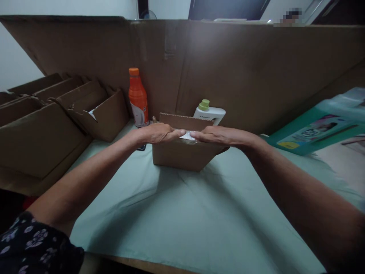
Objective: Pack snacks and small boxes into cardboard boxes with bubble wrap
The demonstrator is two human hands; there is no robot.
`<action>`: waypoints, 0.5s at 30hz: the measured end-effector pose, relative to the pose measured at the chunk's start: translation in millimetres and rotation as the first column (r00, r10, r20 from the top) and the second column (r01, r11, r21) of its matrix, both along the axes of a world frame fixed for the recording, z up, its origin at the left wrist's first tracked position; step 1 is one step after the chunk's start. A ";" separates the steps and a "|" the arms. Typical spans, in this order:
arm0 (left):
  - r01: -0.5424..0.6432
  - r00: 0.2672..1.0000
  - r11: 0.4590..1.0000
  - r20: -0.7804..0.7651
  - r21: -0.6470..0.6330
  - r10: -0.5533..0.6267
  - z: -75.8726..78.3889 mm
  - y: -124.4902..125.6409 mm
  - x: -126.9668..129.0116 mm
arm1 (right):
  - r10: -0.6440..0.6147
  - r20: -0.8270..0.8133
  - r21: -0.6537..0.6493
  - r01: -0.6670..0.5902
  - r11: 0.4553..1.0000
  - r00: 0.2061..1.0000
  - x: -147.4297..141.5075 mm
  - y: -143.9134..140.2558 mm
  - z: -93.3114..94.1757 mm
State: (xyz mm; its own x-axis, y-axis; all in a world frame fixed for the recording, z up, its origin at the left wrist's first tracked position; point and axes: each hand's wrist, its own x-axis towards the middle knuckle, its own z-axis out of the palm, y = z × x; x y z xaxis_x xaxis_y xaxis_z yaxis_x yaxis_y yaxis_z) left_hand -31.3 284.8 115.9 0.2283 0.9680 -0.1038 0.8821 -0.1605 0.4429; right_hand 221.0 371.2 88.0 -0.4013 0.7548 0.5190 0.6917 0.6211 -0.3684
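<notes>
A small cardboard box (178, 155) stands on the green cloth in front of me, with one flap (185, 122) raised at its back. My left hand (159, 134) grips the box's top from the left. From the other side, my right hand (213, 136) grips it, with fingers partly hidden beyond the edge. Both thumbs point inward along the front rim and nearly meet over a shiny white piece (187, 135) in the opening; its kind I cannot tell. Close behind the box is a white bottle with a green cap (211, 112).
An orange bottle (138, 97) stands left of the box. Several open cardboard boxes (42, 140) line the left side. A large jug of green liquid (319, 121) leans at the right. A tall cardboard panel (242, 72) closes off the back. Green cloth (171, 220) covers the table.
</notes>
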 end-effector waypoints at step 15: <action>-0.554 0.636 0.807 0.730 0.205 0.252 -147.1 -33.7 -18.9 | -0.032 -0.399 -0.478 -0.178 0.860 0.916 19.3 -22.5 -96.3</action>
